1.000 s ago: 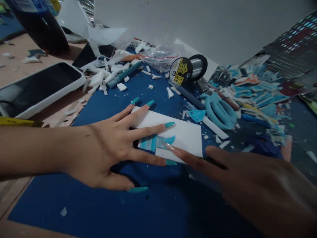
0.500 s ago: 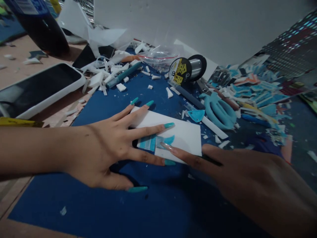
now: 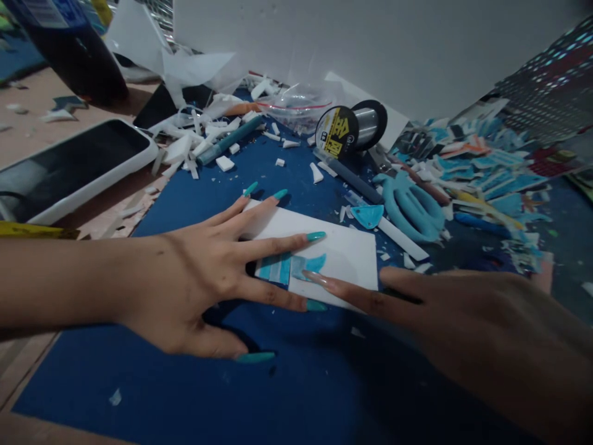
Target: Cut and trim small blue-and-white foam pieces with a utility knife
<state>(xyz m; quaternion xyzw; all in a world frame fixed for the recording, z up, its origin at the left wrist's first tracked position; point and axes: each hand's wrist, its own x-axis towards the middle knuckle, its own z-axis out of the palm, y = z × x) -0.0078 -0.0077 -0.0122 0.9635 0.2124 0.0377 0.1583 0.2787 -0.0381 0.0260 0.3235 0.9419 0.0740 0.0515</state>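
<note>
My left hand [image 3: 208, 278] lies flat with its fingers spread, pressing on a white foam-like board [image 3: 349, 259] on the dark blue mat [image 3: 194, 402]. Between its fingers shows a blue striped piece [image 3: 277, 270]. Beside that piece, on the board, is a small blue tail-shaped piece [image 3: 317, 262] with a clear edge. From the right, my right hand [image 3: 467, 327] reaches in with the index finger stretched out, its long nail touching the tail-shaped piece. It appears to hold nothing; its lower fingers are hidden or blurred.
Beyond the board lie light-blue scissors [image 3: 412, 207], a blue rounded piece [image 3: 367, 216] and a wire spool [image 3: 336, 133]. White scraps [image 3: 189, 148] and a teal pen [image 3: 231, 139] are at the back. At left are a phone [image 3: 74, 161] and a dark bottle [image 3: 78, 59]. Blue cut-outs [image 3: 491, 167] pile up at right.
My right fingertip has slid very slightly right and down along the tail-shaped piece. My left hand stays in place on the board.
</note>
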